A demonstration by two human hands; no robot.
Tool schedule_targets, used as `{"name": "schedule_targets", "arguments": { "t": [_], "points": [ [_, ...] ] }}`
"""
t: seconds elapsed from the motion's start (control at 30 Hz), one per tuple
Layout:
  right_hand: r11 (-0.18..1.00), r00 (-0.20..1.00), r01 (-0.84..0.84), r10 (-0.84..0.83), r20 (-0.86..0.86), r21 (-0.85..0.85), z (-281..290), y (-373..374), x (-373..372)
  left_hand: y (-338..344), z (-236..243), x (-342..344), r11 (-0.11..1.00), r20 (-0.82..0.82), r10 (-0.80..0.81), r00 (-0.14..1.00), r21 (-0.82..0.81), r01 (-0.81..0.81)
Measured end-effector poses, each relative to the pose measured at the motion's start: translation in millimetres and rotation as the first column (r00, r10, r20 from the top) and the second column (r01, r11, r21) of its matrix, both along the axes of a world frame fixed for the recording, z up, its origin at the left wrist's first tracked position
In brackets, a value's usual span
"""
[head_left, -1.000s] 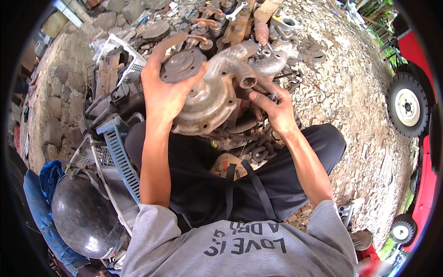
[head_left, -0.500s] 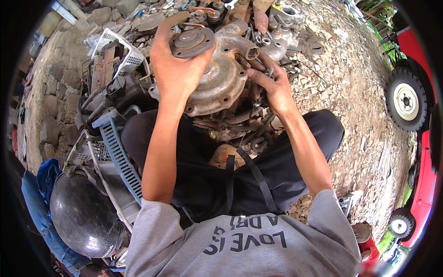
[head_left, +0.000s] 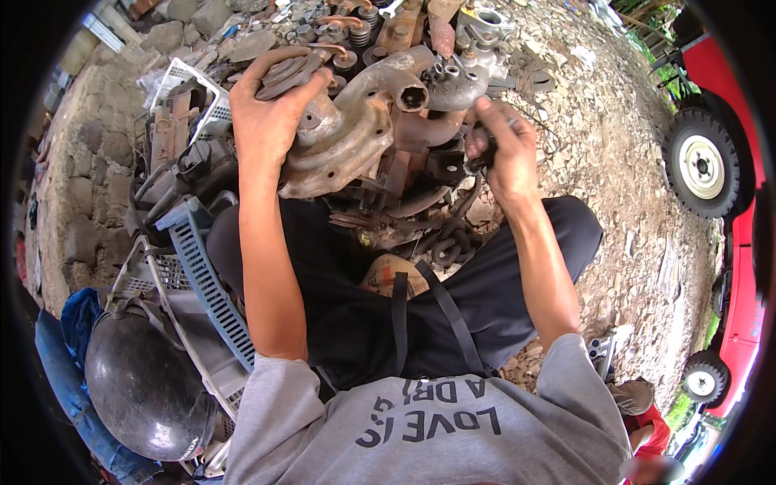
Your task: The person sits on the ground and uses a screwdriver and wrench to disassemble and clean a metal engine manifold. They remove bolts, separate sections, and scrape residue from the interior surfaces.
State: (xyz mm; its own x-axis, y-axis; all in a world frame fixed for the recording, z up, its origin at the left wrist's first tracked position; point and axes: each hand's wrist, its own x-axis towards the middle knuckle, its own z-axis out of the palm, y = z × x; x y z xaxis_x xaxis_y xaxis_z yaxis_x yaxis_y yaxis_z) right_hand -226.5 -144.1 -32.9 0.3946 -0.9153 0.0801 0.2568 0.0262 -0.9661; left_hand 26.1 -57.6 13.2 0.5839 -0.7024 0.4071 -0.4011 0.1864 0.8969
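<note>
A rusty cast pump housing (head_left: 339, 153), with bolt holes and a curved outlet pipe, lies tilted among engine parts in front of me. My left hand (head_left: 263, 129) is closed round the round metal flange (head_left: 287, 74) on its upper left. To the right of the housing, my right hand (head_left: 508, 153) has curled fingers around a small dark item (head_left: 477, 162) that I cannot make out. Beyond the housing are a grey cast fitting (head_left: 457, 87), springs (head_left: 356, 32) and an open-end wrench (head_left: 390, 11).
Plastic crates (head_left: 202, 267), a black helmet (head_left: 145, 388) and blue tarpaulin (head_left: 65, 388) lie at my left. A red vehicle (head_left: 731, 331) with tyres (head_left: 699, 162) stands right on stony ground (head_left: 622, 242). Another person in red (head_left: 651, 424) is at the lower right.
My left hand has moved left with the flange, and the housing's tilt has changed. My right hand has come away from the housing toward the right, its fingers curled.
</note>
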Motion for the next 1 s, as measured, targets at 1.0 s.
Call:
{"name": "schedule_targets", "arguments": {
  "t": [1.0],
  "points": [
    [0.457, 0.989, -0.018, 0.138, 0.051, -0.889, 72.7, 36.8, 32.8, -3.0, -10.4, -1.3, 0.997, 0.001, -0.071, 0.998, -0.043, 0.071]
  ]
}}
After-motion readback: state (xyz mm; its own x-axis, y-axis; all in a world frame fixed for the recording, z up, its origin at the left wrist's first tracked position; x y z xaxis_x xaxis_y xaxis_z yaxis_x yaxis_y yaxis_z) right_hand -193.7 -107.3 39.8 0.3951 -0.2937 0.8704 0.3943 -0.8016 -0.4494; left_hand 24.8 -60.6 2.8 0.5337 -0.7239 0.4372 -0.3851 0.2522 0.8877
